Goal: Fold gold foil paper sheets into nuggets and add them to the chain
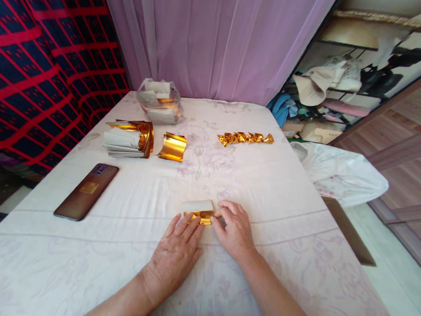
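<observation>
Foil [199, 207] lay midway between the side edges of the table [288, 199], left hand [176, 248] fingers spread on it, likely pinning it; right hand [236, 229] fingers curled at its right end, couldn't tell if pinching.

gold-and-white foil paper [198, 208], partly folded

On the table [120, 268], the phone [86, 192] lies left of the nearest paper [198, 206], before the stack [123, 143].
</observation>
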